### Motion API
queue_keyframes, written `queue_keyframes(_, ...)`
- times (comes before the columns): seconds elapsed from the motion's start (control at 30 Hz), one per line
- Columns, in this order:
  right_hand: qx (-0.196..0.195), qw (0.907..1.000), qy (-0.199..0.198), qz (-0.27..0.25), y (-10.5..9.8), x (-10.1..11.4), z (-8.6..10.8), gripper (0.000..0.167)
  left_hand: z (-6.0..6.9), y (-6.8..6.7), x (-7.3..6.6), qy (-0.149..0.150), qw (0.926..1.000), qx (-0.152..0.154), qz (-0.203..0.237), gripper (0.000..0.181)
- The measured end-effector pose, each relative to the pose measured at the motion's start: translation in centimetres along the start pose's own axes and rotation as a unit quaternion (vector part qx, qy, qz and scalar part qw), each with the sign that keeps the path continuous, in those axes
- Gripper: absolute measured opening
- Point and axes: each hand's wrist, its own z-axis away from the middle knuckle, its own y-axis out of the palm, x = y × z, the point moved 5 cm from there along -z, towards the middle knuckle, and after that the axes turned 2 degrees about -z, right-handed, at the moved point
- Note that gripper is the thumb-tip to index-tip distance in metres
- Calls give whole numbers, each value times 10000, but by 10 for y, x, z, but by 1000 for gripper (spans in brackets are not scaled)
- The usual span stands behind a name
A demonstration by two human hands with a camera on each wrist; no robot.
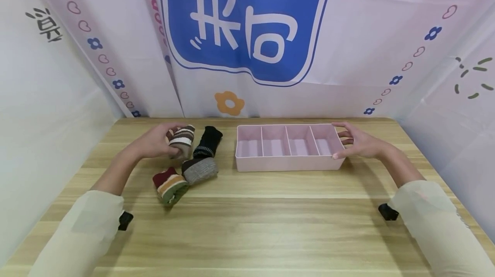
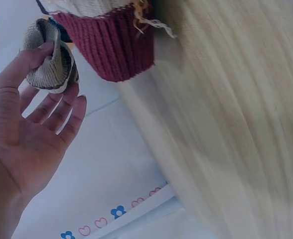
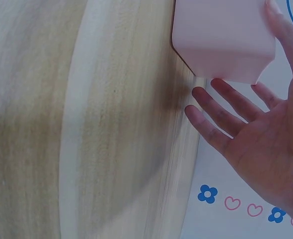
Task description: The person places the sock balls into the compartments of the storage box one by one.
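My left hand pinches a rolled sock with brown, white and beige stripes between thumb and fingers; the left wrist view shows its ribbed beige cuff. Close by it lie a rolled black sock, a grey sock with a dark end and a sock striped in red, orange and green. At the right end of a pink divided box, my right hand grips the end wall, thumb at the near corner and index finger at the far one. In the right wrist view the other fingers spread beside that end.
All of this sits on a light wood-grain table. The box has several compartments in a row, with nothing seen in them. A printed white cloth hangs behind the table's far edge, and more white cloth stands at both sides.
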Motion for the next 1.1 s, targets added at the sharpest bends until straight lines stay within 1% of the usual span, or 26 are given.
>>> queue_keyframes(0.13, 9, 10000, -6, -7, 0, 0, 0, 102, -2, -1, -7, 53, 9999, -84, 27, 73)
queue_keyframes(0.37, 8, 10000, -24, -34, 0, -1, 0, 103, -9, 2, -23, 180, 9997, -172, -56, 73)
queue_keyframes(0.5, 16, 10000, -30, -13, 0, -1, 0, 102, -14, 5, -32, 252, 9995, -171, 59, 74)
queue_keyframes(0.57, 8, 10000, -8, -10, 1, -2, -1, 102, -16, 7, -36, 236, 9995, -157, 137, 74)
queue_keyframes(0.8, -18, 9998, 185, -17, 0, -4, 0, 103, -24, 14, -45, 145, 9995, -164, 207, 77)
queue_keyframes(0.9, 17, 9998, 174, -17, 0, -4, 1, 104, -27, 16, -49, 133, 9993, -182, 289, 77)
queue_keyframes(1.1, 50, 9997, 247, -40, 0, -2, 1, 104, -32, 19, -58, 324, 9985, -220, 374, 76)
